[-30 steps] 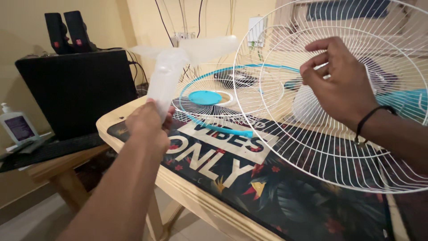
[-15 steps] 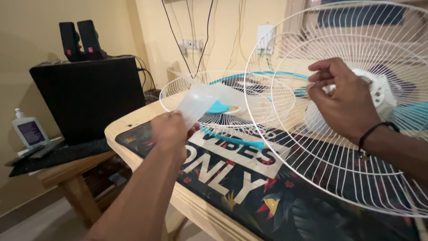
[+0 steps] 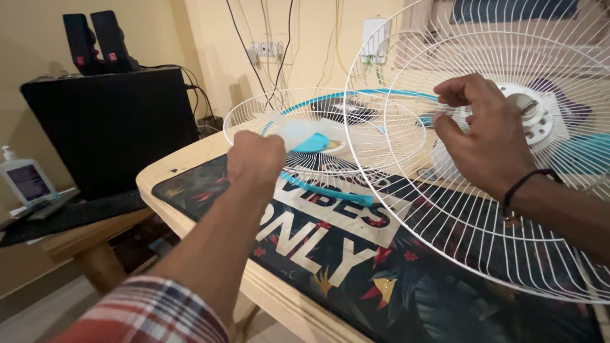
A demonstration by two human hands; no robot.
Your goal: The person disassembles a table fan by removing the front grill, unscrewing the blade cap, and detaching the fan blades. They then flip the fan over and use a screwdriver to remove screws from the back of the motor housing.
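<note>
My left hand (image 3: 255, 159) grips a translucent plastic fan blade (image 3: 304, 131), which is blurred and points away from me over a white front grille (image 3: 254, 108). That grille has a blue rim and a blue centre cap (image 3: 312, 145) and lies flat on the table. My right hand (image 3: 484, 143) pinches the wires of a large white rear grille (image 3: 445, 235), held tilted on edge. Behind its wires I see the white motor hub with its shaft (image 3: 530, 114), just right of my fingers.
A dark floral desk mat (image 3: 356, 267) covers the wooden table (image 3: 190, 222). To the left stand a black cabinet (image 3: 108, 121) with two black speakers (image 3: 95, 41) on top, a pump bottle (image 3: 22, 181) and a keyboard (image 3: 76, 213). Cables hang from wall sockets (image 3: 267, 47).
My left hand has swung the blade from upright down and forward, over the flat grille. My right hand stays on the big grille, fingers shifted slightly.
</note>
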